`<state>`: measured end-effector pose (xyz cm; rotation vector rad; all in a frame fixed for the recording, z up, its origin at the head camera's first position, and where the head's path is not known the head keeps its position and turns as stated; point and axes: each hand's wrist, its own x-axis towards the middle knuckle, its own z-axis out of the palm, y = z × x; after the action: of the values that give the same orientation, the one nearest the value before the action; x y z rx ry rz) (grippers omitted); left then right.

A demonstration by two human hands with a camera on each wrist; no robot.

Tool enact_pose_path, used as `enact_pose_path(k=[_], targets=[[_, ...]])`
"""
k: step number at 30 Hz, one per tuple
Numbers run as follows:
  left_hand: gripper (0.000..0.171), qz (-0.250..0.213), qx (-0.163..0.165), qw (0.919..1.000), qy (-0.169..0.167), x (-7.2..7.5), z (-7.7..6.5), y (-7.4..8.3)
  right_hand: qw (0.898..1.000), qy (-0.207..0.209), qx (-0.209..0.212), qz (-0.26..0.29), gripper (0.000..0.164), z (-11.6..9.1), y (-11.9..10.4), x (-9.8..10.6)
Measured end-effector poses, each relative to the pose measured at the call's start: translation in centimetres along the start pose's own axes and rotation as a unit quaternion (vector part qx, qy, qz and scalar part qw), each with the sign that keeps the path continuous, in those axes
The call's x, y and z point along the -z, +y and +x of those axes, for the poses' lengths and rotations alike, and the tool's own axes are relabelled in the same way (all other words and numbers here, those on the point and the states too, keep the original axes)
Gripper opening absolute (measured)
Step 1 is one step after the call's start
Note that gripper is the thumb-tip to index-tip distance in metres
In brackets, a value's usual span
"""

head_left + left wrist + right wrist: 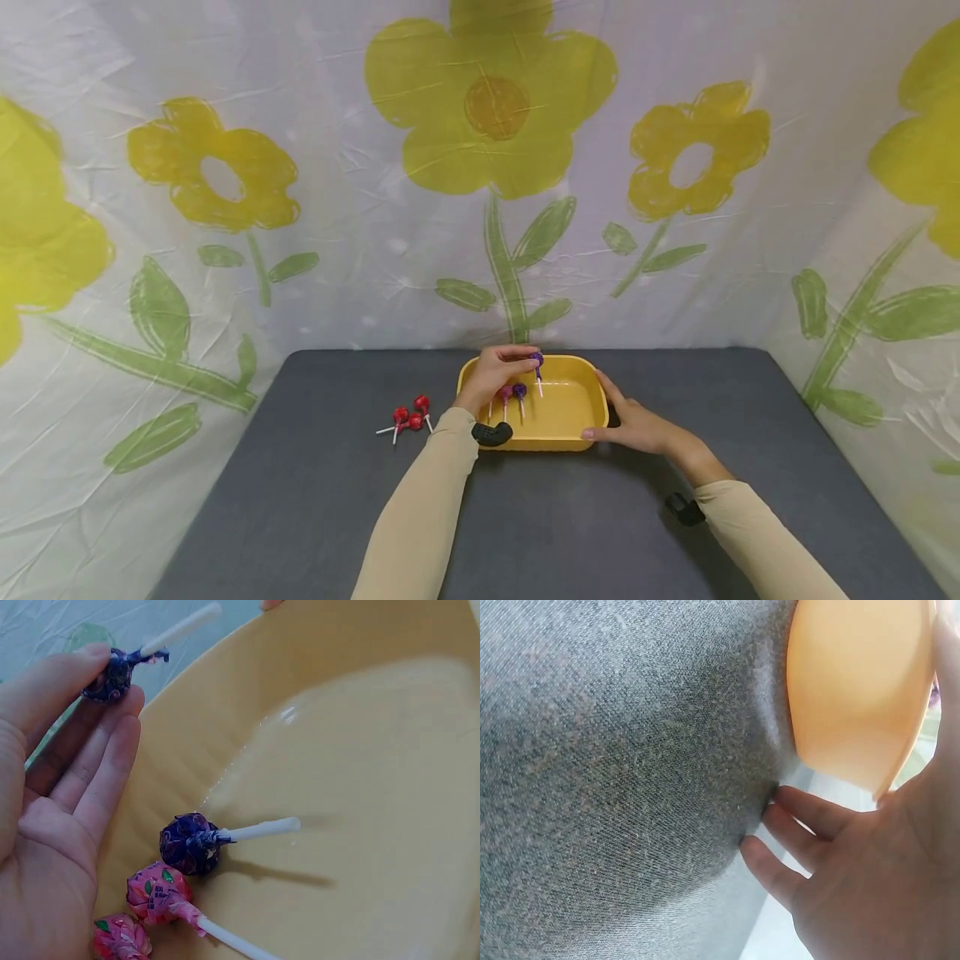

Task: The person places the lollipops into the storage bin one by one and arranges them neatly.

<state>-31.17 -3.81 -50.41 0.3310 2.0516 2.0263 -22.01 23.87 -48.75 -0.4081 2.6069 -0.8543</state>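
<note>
My left hand (491,375) is over the yellow tray (562,436), pinching a purple-wrapped lollipop (111,678) by its head between thumb and fingertips. Its white stick points away from the fingers. Inside the tray, below this hand, lie another purple lollipop (191,844) and two pink ones, the nearer a pink lollipop (159,892), the other partly cut off in the left wrist view. At the tray's right end, my right hand (637,423) holds the corner, thumb at the front rim and index finger along the side; its other fingers spread beside the tray in the right wrist view.
Several red lollipops (415,422) lie in a loose group on the dark grey table (570,525), left of the tray. A pale cloth backdrop (337,250) with yellow flowers rises behind the table and along both sides. The tray stands near the table's far edge.
</note>
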Motion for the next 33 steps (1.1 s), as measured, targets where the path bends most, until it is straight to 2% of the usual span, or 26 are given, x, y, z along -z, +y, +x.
enact_pose_path(k=[8, 15, 24, 33], targets=[[0.032, 0.071, -0.004, 0.9975, 0.000, -0.2, -0.1, -0.4, 1.000, -0.003, -0.004, 0.001, 0.114, 0.0, -0.1, 0.0], [0.030, 0.107, 0.001, 0.9943, 0.001, -0.3, -0.1, -0.6, 1.000, -0.002, -0.001, 0.002, 0.114, 0.0, 0.0, 0.0], [0.024, 0.181, 0.015, 0.9834, 0.000, -0.4, 0.0, -1.2, 1.000, -0.004, -0.006, 0.004, 0.114, 0.0, 0.1, -0.1], [0.022, 0.220, 0.001, 0.9755, 0.010, -0.7, 0.1, -1.5, 1.000, -0.001, -0.004, 0.011, 0.114, 0.0, 0.0, -0.2]])
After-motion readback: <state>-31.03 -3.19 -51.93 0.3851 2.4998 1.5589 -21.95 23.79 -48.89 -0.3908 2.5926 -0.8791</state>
